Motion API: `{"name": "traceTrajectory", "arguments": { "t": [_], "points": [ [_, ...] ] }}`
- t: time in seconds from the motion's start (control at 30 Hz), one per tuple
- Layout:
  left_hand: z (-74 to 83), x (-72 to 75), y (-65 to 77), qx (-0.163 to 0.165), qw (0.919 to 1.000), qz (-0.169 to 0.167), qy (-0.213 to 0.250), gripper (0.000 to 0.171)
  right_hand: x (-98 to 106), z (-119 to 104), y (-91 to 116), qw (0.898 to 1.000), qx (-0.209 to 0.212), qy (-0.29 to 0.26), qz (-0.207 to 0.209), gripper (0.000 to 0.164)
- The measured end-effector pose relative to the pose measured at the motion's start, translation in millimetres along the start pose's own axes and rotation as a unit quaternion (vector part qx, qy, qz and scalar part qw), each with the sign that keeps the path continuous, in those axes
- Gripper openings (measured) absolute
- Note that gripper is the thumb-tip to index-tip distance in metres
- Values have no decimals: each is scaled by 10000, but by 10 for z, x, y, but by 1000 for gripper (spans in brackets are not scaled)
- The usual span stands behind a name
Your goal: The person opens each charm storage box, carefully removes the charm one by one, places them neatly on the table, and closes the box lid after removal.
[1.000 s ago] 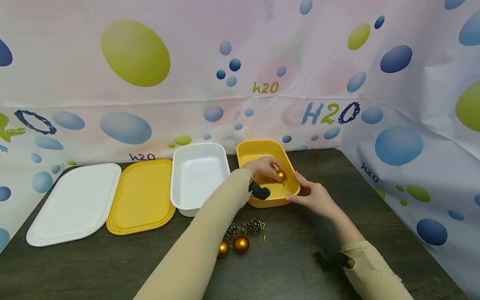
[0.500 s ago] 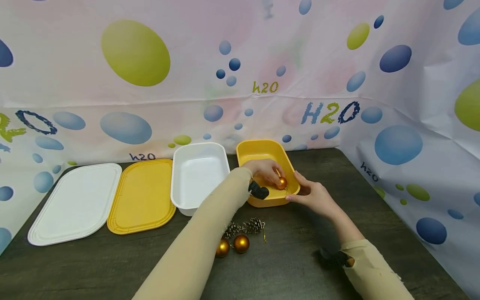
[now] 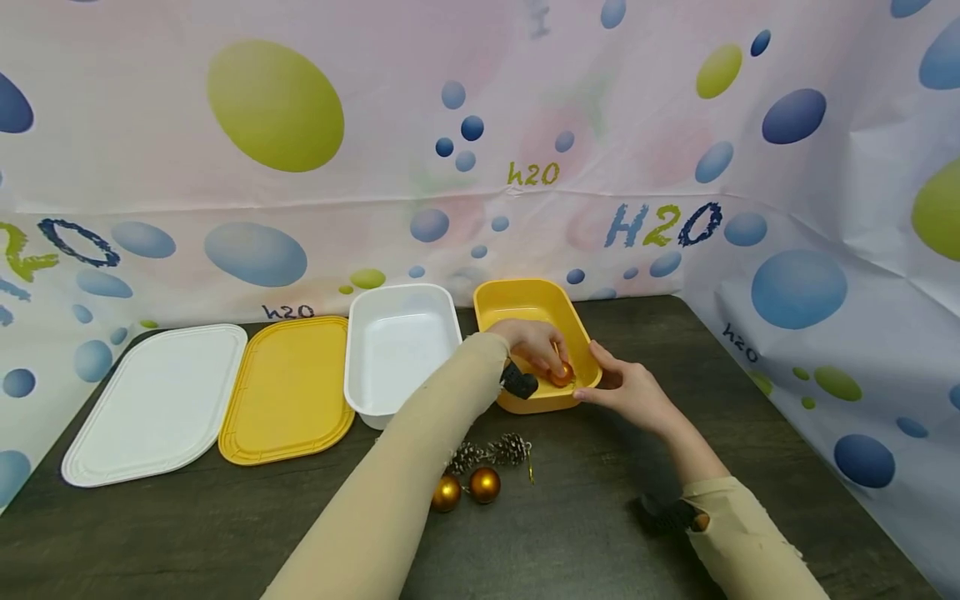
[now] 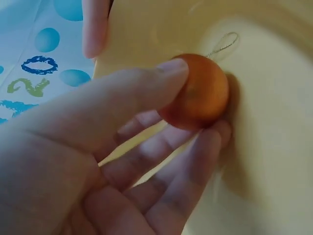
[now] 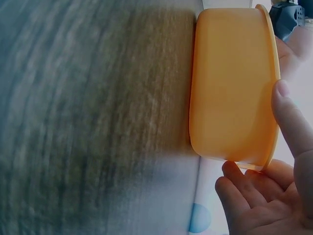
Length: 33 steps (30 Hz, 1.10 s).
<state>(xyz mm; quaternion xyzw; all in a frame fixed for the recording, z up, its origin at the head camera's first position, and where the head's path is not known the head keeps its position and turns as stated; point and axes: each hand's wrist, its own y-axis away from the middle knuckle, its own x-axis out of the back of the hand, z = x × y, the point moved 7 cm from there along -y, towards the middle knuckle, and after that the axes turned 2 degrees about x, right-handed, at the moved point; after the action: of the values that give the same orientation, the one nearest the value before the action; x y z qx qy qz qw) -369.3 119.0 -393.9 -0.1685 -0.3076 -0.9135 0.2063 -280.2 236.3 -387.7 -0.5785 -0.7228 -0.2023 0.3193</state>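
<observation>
A pale backdrop [image 3: 420, 50] printed with blue and green bubbles and "H2O" lettering stands behind a dark wood-grain surface [image 3: 570, 533]. Along the back of it, from left to right, lie a white lid [image 3: 157, 404] and a yellow lid [image 3: 288, 392], then a white box [image 3: 401, 346] and a yellow box [image 3: 551, 403], both upright with their mouths up. The left hand [image 3: 534, 342] reaches down into the yellow box, pinching an orange-gold ball [image 4: 203, 95] between thumb and fingertips. The ball is low in the box, near its front right corner; whether it touches the bottom I cannot tell. Its thin loop [image 4: 225, 45] points away from the thumb. The right hand [image 3: 630, 390] grips that same corner from outside, thumb at the front rim, fingers against the right side. In front of the boxes, partly behind the left sleeve [image 3: 405, 467], lie pine cones [image 3: 510, 450] and two more balls [image 3: 485, 484], one cone with a gold string [image 3: 531, 467]. A black device [image 3: 517, 380] sits at the left wrist.
</observation>
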Motion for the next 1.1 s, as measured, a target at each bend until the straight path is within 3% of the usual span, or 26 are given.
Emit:
{"name": "traceTrajectory", "arguments": {
  "t": [0.17, 0.3, 0.4, 0.57, 0.7, 0.83, 1.1],
  "points": [
    [65, -11, 71, -139, 9998, 151, -89, 17, -5, 14, 15, 10000, -9, -1, -35, 91],
    [251, -27, 199, -687, 9967, 385, -176, 22, 13, 15, 25, 10000, -37, -14, -32, 91],
    [420, -44, 331, -1131, 9920, 462, -329, 26, 33, 4, 30, 10000, -40, -29, -21, 91],
    [571, -56, 567, -1560, 9840, 730, -447, 26, 41, 5, 32, 9999, -116, -11, -48, 91],
    [625, -127, 816, -2000, 9688, 1153, -899, 24, 38, 7, 29, 9999, -67, -129, -38, 87],
    [584, -331, 1084, -2355, 9511, 1344, -1481, 24, 33, 2, 22, 9998, 77, -170, 9, 84],
    [263, -720, 1442, -2392, 9464, 1394, -1661, 27, 18, 6, -13, 10000, -87, -26, 29, 88]
  ]
}}
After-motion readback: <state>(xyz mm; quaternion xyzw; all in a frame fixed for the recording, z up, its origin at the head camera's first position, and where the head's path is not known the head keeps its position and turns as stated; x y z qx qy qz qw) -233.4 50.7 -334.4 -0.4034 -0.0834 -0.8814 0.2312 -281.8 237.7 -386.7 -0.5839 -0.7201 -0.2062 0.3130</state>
